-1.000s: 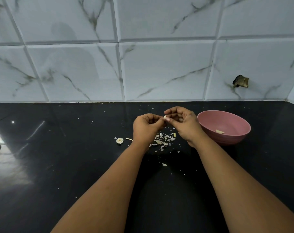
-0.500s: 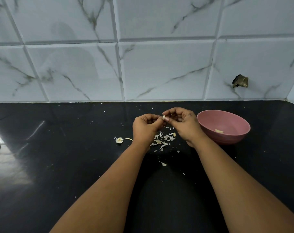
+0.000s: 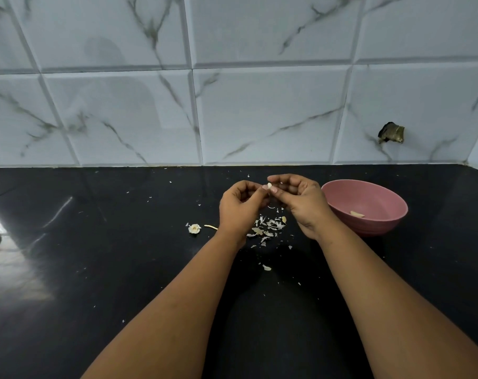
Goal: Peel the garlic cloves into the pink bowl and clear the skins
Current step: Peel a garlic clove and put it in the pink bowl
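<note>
both hands on one clove, above the skin pile

left hand (image 3: pixel 239 207) and right hand (image 3: pixel 300 199) are raised over the black bench (image 3: pixel 95 269), fingertips meeting. a small pale garlic clove (image 3: pixel 269 185) sits between them. left grip: thumb and fingers curled, pinching the clove from the left. right grip: fingers curled in, thumb and forefinger on the same clove from the right. how much skin is left on it is too small to tell.

pink bowl (image 3: pixel 369 228) stands on the bench just right of the right hand, close to the wrist but apart from it. one peeled clove (image 3: pixel 357 213) lies inside, near the bottom.

loose skins (image 3: pixel 269 227) lie in a scattered pile on the bench directly below and between the hands, with smaller flecks spread toward the wall and toward the camera. one larger flake (image 3: pixel 266 267) lies alone nearer the camera.

left of the left wrist: a garlic root stub (image 3: pixel 194 228) and, beside it, a thin pale stem piece (image 3: pixel 210 227), probably the bulb's core, partly hidden by the wrist.

marble-look tiled wall (image 3: pixel 259 105) behind the bench, with a dark fitting (image 3: pixel 391 132) at right.
</note>
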`<state>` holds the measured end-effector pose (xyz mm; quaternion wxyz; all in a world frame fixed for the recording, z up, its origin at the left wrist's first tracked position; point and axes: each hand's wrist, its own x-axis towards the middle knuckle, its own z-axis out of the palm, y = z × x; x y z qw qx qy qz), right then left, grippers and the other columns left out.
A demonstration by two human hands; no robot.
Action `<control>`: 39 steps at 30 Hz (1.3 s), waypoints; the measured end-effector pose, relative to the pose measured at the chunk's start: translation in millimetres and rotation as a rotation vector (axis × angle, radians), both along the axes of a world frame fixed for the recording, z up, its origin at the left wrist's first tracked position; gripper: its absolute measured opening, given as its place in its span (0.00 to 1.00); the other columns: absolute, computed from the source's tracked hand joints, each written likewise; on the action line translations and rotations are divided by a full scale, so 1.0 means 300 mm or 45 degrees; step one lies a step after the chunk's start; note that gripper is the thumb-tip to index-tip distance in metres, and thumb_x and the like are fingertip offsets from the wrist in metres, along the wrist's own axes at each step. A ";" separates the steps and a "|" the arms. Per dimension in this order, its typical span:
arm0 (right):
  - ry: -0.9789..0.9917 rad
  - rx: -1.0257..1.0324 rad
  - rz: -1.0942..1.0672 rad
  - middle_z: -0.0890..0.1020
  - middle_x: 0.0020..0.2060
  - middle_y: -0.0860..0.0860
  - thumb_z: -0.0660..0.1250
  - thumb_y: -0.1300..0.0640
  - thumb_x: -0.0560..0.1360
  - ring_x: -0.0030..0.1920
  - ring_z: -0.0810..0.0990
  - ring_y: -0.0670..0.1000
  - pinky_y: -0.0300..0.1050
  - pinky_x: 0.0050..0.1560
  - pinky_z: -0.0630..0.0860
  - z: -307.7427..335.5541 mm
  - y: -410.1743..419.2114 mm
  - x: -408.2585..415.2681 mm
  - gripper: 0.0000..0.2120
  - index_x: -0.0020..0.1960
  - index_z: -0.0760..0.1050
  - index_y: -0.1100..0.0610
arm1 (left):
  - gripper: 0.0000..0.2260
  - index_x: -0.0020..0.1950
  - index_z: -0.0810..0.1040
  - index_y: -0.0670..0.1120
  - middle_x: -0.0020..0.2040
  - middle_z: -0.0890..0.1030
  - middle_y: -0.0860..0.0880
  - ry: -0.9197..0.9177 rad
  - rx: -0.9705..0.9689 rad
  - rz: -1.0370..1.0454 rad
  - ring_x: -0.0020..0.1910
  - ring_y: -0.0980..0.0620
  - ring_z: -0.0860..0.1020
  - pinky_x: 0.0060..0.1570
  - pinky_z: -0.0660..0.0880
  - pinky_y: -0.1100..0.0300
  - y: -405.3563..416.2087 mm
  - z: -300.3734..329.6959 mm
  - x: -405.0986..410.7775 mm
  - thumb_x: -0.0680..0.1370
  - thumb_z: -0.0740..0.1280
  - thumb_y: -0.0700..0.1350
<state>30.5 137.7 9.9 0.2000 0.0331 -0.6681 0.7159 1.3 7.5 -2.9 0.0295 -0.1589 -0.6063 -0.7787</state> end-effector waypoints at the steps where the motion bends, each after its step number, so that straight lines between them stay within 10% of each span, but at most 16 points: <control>1: -0.007 -0.017 0.006 0.85 0.43 0.56 0.71 0.68 0.73 0.45 0.83 0.52 0.46 0.51 0.80 0.001 -0.001 0.000 0.09 0.50 0.81 0.56 | 0.04 0.47 0.80 0.38 0.41 0.84 0.40 -0.025 0.037 -0.011 0.40 0.52 0.84 0.43 0.80 0.62 -0.001 0.001 0.000 0.77 0.71 0.38; 10: -0.047 -0.076 0.054 0.84 0.39 0.54 0.71 0.69 0.73 0.37 0.82 0.45 0.34 0.41 0.78 0.008 -0.014 0.014 0.06 0.46 0.81 0.60 | 0.05 0.51 0.82 0.38 0.42 0.84 0.46 -0.205 0.224 -0.236 0.42 0.54 0.82 0.44 0.78 0.67 -0.012 0.007 -0.014 0.78 0.68 0.34; 23: 0.018 0.529 -0.367 0.84 0.32 0.48 0.78 0.59 0.67 0.32 0.81 0.41 0.34 0.36 0.78 -0.005 0.003 0.002 0.04 0.39 0.83 0.54 | 0.07 0.44 0.83 0.47 0.39 0.86 0.49 0.123 -0.125 -0.027 0.44 0.54 0.84 0.46 0.79 0.65 -0.013 -0.004 -0.012 0.77 0.71 0.35; 39: 0.006 0.510 -0.380 0.85 0.34 0.51 0.78 0.60 0.66 0.38 0.85 0.52 0.50 0.44 0.83 -0.006 0.011 0.002 0.06 0.38 0.83 0.52 | 0.04 0.48 0.84 0.43 0.45 0.86 0.44 0.072 -0.121 -0.060 0.48 0.50 0.85 0.50 0.80 0.63 -0.007 -0.007 -0.006 0.75 0.73 0.37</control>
